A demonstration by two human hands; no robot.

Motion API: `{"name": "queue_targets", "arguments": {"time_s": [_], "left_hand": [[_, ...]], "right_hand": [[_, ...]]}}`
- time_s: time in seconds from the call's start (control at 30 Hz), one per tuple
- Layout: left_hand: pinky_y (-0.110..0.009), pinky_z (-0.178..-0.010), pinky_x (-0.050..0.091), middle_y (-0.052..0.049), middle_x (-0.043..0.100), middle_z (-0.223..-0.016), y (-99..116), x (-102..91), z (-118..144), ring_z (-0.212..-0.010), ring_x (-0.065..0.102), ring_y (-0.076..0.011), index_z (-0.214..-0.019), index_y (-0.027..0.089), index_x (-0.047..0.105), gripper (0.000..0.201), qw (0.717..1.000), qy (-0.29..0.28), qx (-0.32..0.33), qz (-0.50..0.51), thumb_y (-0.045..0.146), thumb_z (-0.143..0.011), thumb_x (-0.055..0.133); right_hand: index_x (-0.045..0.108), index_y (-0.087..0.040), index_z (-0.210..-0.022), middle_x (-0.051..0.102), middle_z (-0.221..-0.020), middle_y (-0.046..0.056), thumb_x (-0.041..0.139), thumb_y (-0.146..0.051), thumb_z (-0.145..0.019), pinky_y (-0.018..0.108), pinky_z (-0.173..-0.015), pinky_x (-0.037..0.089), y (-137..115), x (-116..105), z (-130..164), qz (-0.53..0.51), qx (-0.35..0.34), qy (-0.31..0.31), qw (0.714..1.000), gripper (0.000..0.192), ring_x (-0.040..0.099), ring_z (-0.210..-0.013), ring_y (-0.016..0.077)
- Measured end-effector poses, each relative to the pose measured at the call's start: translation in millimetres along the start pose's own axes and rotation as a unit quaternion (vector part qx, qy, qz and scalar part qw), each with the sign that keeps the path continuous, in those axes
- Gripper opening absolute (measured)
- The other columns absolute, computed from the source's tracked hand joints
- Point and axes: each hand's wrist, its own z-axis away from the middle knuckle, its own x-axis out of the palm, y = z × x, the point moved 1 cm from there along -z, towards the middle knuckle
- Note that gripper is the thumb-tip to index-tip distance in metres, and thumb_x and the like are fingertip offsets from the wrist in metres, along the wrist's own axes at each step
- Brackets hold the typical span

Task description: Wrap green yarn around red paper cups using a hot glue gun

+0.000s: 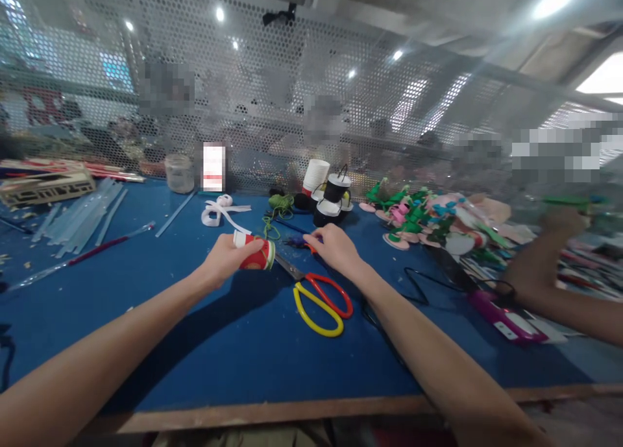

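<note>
Red cup [256, 255]: a small red paper cup with a white rim and a green band, lying on its side in the left hand, raised just above the blue table near its middle.
Left hand [228, 257]: fingers wrapped around the red cup, thumb on top, closed firmly on it.
Right hand [335, 247]: palm down over the table, fingers curled and resting on a small orange and purple item [300, 242]; whether it pinches that item or only touches it cannot be told.
Scissors [318, 296]: one yellow loop and one red loop, blades pointing toward the red cup, lying flat just below and between the two hands.
Blue table [195, 343]: felt-like top with a wooden front edge, scattered with small scraps.
Black spools [333, 197]: a cluster with white tops, behind the right hand, beside a stack of white cups [315, 174].
Green cord [278, 208]: a loose tangle just behind the hands.
White ribbon [220, 212]: coiled, left of the green cord.
Clear sticks [80, 220]: a pile at the far left.
Craft pieces [428, 223]: a green, pink and white heap at the right.
Another person's arm [549, 272]: resting on the table at the far right, near a pink tool [506, 317].
Mesh screen [311, 96]: perforated metal, upright behind the table.
</note>
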Motion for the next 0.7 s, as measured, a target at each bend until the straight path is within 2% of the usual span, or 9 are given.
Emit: {"name": "queue_targets", "arguments": {"time_s": [0.1, 0.17, 0.3, 0.4, 0.5, 0.57, 0.63, 0.7], "left_hand": [[-0.022, -0.047, 0.031, 0.002, 0.049, -0.049, 3.2, 2.5, 3.7, -0.047, 0.042, -0.0086, -0.051, 0.015, 0.050, 0.029, 0.995, -0.010, 0.045, -0.085, 0.039, -0.059, 0.063], [-0.022, -0.045, 0.027, 0.003, 0.043, -0.046, 6.2, 4.1, 7.7, -0.046, 0.037, -0.0084, -0.048, 0.017, 0.045, 0.031, 0.982, -0.006, 0.083, -0.167, 0.040, -0.061, 0.060], [-0.024, -0.046, 0.021, 0.004, 0.036, -0.045, 11.1, 6.6, 16.1, -0.044, 0.031, -0.0093, -0.047, 0.019, 0.044, 0.029, 0.938, 0.012, 0.165, -0.306, 0.039, -0.065, 0.055], [-0.026, -0.047, 0.018, 0.004, 0.033, -0.043, 12.4, 8.2, 19.5, -0.042, 0.026, -0.0092, -0.043, 0.020, 0.042, 0.030, 0.916, 0.016, 0.204, -0.345, 0.034, -0.063, 0.058], [-0.026, -0.046, 0.017, 0.005, 0.030, -0.040, 13.2, 8.8, 19.9, -0.042, 0.023, -0.0086, -0.039, 0.020, 0.038, 0.035, 0.925, 0.023, 0.190, -0.327, 0.034, -0.059, 0.062], [-0.025, -0.045, 0.019, 0.004, 0.033, -0.042, 14.1, 8.8, 19.1, -0.043, 0.027, -0.0086, -0.042, 0.020, 0.041, 0.032, 0.942, 0.014, 0.165, -0.293, 0.037, -0.058, 0.062], [-0.023, -0.045, 0.022, 0.004, 0.038, -0.044, 14.8, 9.2, 17.7, -0.044, 0.031, -0.0088, -0.046, 0.019, 0.045, 0.031, 0.963, -0.023, 0.126, -0.238, 0.041, -0.059, 0.061], [-0.022, -0.044, 0.025, 0.003, 0.043, -0.046, 15.4, 10.2, 16.6, -0.045, 0.035, -0.0087, -0.048, 0.017, 0.048, 0.032, 0.980, -0.065, 0.080, -0.168, 0.044, -0.060, 0.061]], "right_hand": [[0.062, -0.018, -0.072, 0.061, -0.080, 0.003, 0.049, -0.034, -0.082, 0.024, -0.071, 0.041, -31.0, -2.5, 14.1, -0.031, -0.076, -0.032, 0.996, 0.023, 0.057, -0.077, 0.0136], [0.061, -0.016, -0.071, 0.061, -0.076, 0.003, 0.051, -0.035, -0.080, 0.024, -0.067, 0.042, -47.7, 0.9, 22.4, -0.072, -0.134, -0.039, 0.988, 0.023, 0.056, -0.070, 0.0128], [0.056, -0.017, -0.063, 0.060, -0.067, 0.002, 0.061, -0.032, -0.070, 0.026, -0.058, 0.041, -62.6, 16.3, 30.7, -0.113, -0.111, -0.074, 0.985, 0.018, 0.055, -0.060, 0.0132], [0.053, -0.018, -0.062, 0.058, -0.059, -0.001, 0.057, -0.020, -0.071, 0.025, -0.057, 0.042, -65.7, 24.6, 32.9, -0.181, -0.097, -0.116, 0.972, 0.010, 0.056, -0.056, 0.0120], [0.051, -0.018, -0.060, 0.056, -0.061, -0.001, 0.053, -0.014, -0.070, 0.024, -0.057, 0.042, -65.9, 24.0, 35.3, -0.200, -0.098, -0.123, 0.967, 0.011, 0.055, -0.056, 0.0108], [0.049, -0.018, -0.061, 0.056, -0.065, -0.001, 0.051, -0.015, -0.071, 0.024, -0.057, 0.042, -64.2, 19.4, 37.2, -0.200, -0.107, -0.090, 0.970, 0.011, 0.053, -0.057, 0.0107], [0.048, -0.019, -0.064, 0.055, -0.065, -0.002, 0.050, -0.019, -0.073, 0.024, -0.057, 0.041, -61.1, 13.4, 38.8, -0.216, -0.114, -0.046, 0.969, 0.010, 0.051, -0.058, 0.0105], [0.048, -0.018, -0.065, 0.055, -0.062, -0.002, 0.050, -0.022, -0.073, 0.023, -0.055, 0.039, -56.8, 8.5, 39.6, -0.248, -0.108, -0.027, 0.962, 0.009, 0.050, -0.056, 0.0099]]}}
